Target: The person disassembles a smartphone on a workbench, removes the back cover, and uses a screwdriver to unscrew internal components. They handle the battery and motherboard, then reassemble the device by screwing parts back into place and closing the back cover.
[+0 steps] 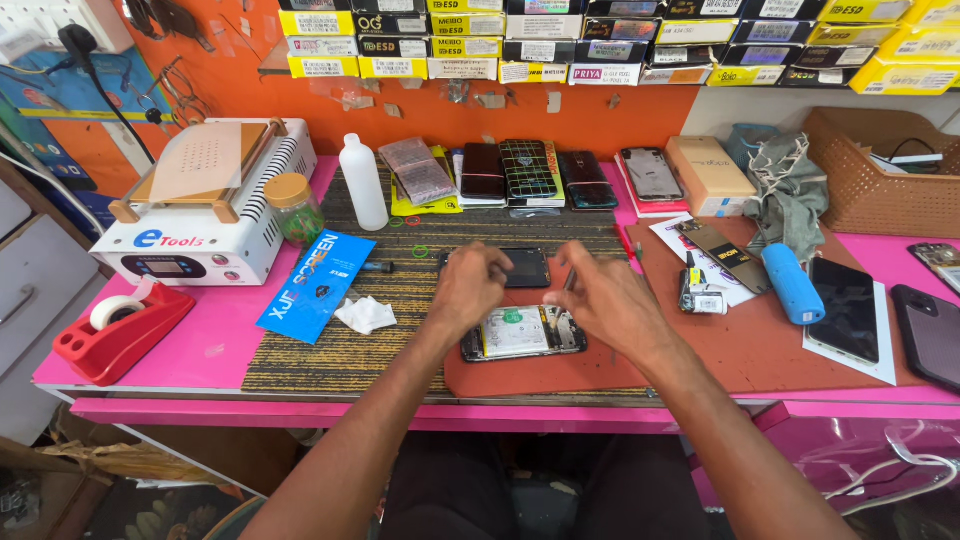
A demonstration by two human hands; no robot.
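An opened phone (522,332) lies face down on a brown mat (760,350), its white and green insides showing. My left hand (468,287) hovers just above its left end, fingers bent over a black phone screen (524,268) lying behind it. My right hand (606,298) is beside the opened phone's right end and pinches a thin metal tool (569,279) that points up toward the black screen.
A white heating machine (205,205), a red tape dispenser (120,330), a white bottle (362,182), a blue packet (318,284) and a white wipe (366,314) lie to the left. Several phones (530,172) stand at the back. A blue cylinder (793,284), dark phones (846,308) and a woven basket (880,170) are right.
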